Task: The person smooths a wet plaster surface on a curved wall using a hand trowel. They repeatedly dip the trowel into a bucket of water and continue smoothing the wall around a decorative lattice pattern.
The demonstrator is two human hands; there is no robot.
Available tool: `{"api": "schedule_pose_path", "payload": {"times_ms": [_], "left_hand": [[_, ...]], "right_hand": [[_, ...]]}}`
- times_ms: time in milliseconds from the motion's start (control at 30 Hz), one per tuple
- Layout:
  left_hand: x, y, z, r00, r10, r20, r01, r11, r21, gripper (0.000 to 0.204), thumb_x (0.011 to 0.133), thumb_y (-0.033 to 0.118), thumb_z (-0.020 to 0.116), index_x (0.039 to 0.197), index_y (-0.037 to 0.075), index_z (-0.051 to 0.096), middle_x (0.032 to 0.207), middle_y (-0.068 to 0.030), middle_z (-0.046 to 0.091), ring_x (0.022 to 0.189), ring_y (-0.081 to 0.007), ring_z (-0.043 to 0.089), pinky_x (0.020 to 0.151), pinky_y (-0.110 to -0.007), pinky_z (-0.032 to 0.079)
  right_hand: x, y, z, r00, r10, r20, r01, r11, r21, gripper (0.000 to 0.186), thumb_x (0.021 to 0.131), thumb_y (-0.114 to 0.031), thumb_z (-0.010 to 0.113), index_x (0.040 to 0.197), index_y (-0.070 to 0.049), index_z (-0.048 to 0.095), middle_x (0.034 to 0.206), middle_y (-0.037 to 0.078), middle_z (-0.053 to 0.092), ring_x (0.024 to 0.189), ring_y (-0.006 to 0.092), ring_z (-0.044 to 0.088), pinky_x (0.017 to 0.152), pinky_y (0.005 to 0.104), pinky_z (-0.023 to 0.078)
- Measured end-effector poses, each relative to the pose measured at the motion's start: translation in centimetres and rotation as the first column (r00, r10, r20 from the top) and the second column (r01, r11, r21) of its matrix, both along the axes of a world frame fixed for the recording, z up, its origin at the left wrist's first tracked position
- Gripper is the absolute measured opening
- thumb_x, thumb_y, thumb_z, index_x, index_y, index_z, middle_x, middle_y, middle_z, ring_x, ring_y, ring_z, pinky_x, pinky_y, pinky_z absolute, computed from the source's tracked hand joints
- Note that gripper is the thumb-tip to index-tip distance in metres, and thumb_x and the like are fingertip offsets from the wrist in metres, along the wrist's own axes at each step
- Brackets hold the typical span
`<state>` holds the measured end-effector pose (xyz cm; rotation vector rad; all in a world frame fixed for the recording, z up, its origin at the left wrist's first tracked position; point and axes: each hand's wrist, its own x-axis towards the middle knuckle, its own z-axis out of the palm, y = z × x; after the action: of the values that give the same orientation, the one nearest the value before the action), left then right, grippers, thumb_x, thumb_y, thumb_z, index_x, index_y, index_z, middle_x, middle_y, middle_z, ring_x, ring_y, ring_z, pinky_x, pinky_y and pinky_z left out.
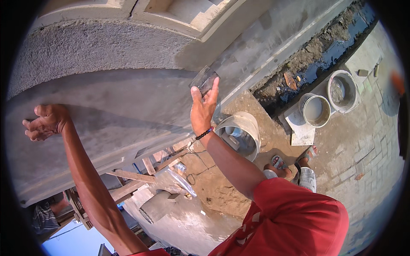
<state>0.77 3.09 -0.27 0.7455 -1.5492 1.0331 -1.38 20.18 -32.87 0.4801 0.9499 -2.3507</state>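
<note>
A smooth, damp-looking grey plastered wall (141, 91) runs across in front of me, with a rough plaster band (102, 45) above it. My right hand (204, 109), with a dark beaded bracelet at the wrist, grips a dark grey rectangular pad (200, 80) against the wall's surface. Whether the pad is foam or something harder, I cannot make out. Farther left, my left hand (48, 121) rests at the wall in a loose fist, its fingers curled and nothing visible in them. Below my right forearm stands a large pale bucket (252, 121) with several items inside.
Two buckets, one with grey liquid (316, 110) and one larger (356, 91), stand by a ditch (316, 70) of dark water. Boards (132, 176) and a sand heap (222, 183) lie below the wall. Another person's patterned shorts (45, 217) show at lower left.
</note>
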Motion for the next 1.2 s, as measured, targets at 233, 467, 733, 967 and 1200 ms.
{"api": "schedule_pose_path", "payload": {"times_ms": [233,467,733,967,1200], "left_hand": [[-0.7,1.4,1.1,1.000,-0.017,0.004,0.018,0.999,-0.030,0.076,0.077,0.047,0.042,0.131,-0.007,0.035,0.131,-0.0277,0.027,0.121,-0.0390,0.028,0.100,-0.051,0.026],[0.5,-2.9,0.4,1.000,0.029,-0.006,-0.030,0.995,-0.099,0.074,0.077,0.047,0.044,0.128,-0.006,0.038,0.123,-0.0231,0.032,0.113,-0.0355,0.033,0.097,-0.050,0.027],[0.3,-1.9,1.7,1.000,-0.004,0.006,0.005,0.990,-0.143,0.073,0.077,0.047,0.045,0.126,-0.006,0.040,0.122,-0.0219,0.034,0.112,-0.0352,0.035,0.095,-0.048,0.029],[2.8,-2.5,4.5,0.989,0.141,0.040,-0.131,0.973,-0.191,0.071,0.076,0.047,0.046,0.124,-0.005,0.042,0.121,-0.0212,0.034,0.110,-0.0342,0.035,0.093,-0.048,0.030],[-0.1,1.3,1.4,0.999,-0.047,-0.002,0.046,0.998,-0.042,0.074,0.078,0.042,0.043,0.130,-0.009,0.035,0.129,-0.0285,0.028,0.121,-0.0366,0.026,0.099,-0.052,0.023]], "right_hand": [[-6.3,-3.0,2.7,0.992,-0.086,-0.092,0.113,0.927,0.359,0.079,0.085,-0.017,0.059,0.147,-0.005,0.011,0.128,0.024,0.036,0.119,0.0372,0.036,0.101,0.0422,0.031],[-1.0,1.0,1.4,0.899,0.096,-0.428,0.015,0.968,0.249,0.080,0.083,-0.019,0.063,0.146,-0.004,0.016,0.127,0.021,0.038,0.118,0.0303,0.037,0.088,0.0373,0.038],[-12.8,-0.9,-2.5,0.868,-0.083,-0.490,0.315,0.855,0.413,0.079,0.083,-0.016,0.060,0.146,-0.003,0.014,0.131,0.027,0.033,0.121,0.0368,0.033,0.098,0.0406,0.034],[-2.1,0.7,-0.7,0.805,0.117,-0.582,0.059,0.960,0.275,0.078,0.082,-0.015,0.062,0.145,-0.003,0.018,0.132,0.025,0.032,0.123,0.0373,0.034,0.101,0.0422,0.033],[-19.1,2.8,-3.8,0.787,-0.065,-0.614,0.392,0.820,0.416,0.079,0.081,-0.016,0.063,0.145,-0.003,0.019,0.127,0.023,0.035,0.113,0.0330,0.045,0.092,0.0391,0.040]]}}
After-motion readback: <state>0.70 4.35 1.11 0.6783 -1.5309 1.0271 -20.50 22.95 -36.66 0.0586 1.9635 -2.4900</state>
